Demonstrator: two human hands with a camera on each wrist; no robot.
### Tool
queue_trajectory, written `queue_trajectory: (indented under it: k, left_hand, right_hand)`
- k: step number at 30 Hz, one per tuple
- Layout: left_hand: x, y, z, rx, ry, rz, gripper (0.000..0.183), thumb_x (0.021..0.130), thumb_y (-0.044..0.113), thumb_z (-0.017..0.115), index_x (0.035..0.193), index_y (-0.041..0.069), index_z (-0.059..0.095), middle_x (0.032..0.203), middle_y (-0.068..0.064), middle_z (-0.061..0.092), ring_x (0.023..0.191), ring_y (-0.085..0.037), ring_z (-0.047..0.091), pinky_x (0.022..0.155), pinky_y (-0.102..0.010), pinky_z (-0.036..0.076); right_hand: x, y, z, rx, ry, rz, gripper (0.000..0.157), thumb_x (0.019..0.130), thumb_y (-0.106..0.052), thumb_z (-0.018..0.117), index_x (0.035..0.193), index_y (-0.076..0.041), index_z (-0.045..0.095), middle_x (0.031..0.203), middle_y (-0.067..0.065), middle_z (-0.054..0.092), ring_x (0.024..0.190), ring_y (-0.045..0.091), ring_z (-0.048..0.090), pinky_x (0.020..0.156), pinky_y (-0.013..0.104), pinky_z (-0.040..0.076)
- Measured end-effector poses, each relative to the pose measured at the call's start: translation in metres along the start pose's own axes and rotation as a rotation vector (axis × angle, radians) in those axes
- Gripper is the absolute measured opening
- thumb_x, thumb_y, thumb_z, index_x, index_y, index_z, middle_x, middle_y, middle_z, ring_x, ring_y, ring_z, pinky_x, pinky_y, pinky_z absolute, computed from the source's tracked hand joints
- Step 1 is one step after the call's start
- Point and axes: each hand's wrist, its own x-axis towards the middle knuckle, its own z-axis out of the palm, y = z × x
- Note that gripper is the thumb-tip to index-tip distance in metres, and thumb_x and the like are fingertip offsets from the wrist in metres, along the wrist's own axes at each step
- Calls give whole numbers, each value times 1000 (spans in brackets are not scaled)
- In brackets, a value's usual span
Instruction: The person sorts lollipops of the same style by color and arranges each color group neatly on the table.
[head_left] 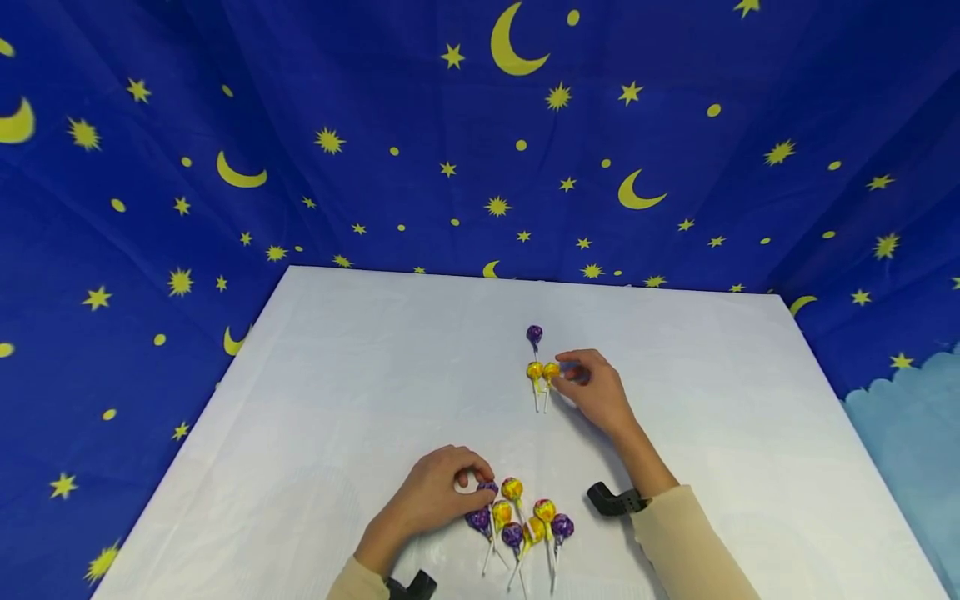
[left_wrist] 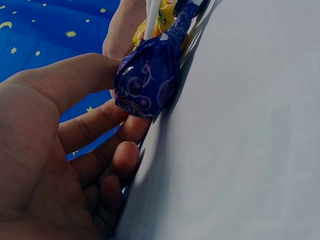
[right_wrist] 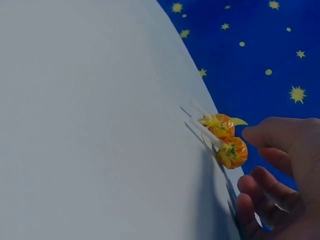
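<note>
In the head view my left hand [head_left: 438, 492] pinches the head of a purple-wrapped lollipop [head_left: 487, 487] at the edge of a loose group of purple and yellow lollipops. The left wrist view shows this purple lollipop [left_wrist: 147, 80] large, with thumb and fingertips against its wrapper. Farther up the table my right hand [head_left: 594, 387] is beside a yellow lollipop [head_left: 551, 371], thumb and fingers parted. Seen from the right wrist, a small gap separates those fingers from the yellow lollipop [right_wrist: 232, 152]. Another yellow lollipop [head_left: 534, 371] lies alongside, below a purple lollipop [head_left: 534, 334].
The white table [head_left: 375, 358] bears the group near its front, including a yellow lollipop [head_left: 544, 510] and a purple lollipop [head_left: 562, 527] with sticks toward me. Blue cloth [head_left: 420, 108] with moons and stars hangs behind and beside the table. A black wrist mount [head_left: 615, 500] is on my right wrist.
</note>
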Motion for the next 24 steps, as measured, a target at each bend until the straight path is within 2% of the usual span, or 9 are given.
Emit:
queue_trajectory:
  k: [8,13,18,24]
  left_hand:
    - [-1,-1,0,-5,2,12,14,86,42,71,96,32,69,80,15,58,67,-4,47,66,-27,39]
    - [-3,-4,-2,-39,-6,2,15,86,40,71,97,31,69,82,15,58,67,-5,48,66,-27,39]
    - [-3,-5,-1,-52,-10,6,16,86,41,71,97,31,69,83,15,58,68,-6,48,66,-27,39]
    - [-2,-3,1,-59,-4,3,15,86,41,71,96,31,69,81,12,59,67,-6,48,66,-27,39]
  right_hand:
    - [-10,-3,-3,-10,46,-77,33,83,-15,75,115,-11,67,109,4,61,92,20,57,70,34,46]
    - [-21,-8,1,-5,39,-93,31,84,-15,74,114,-11,67,106,5,62,88,18,56,68,31,46]
    - [-29,-11,3,-58,81,-134,27,84,-17,74,110,-11,68,103,1,62,85,14,56,68,32,45]
    - [-39,-12,0,-88,99,-119,25,84,-19,74,107,-13,69,101,-5,62,85,13,57,67,32,44]
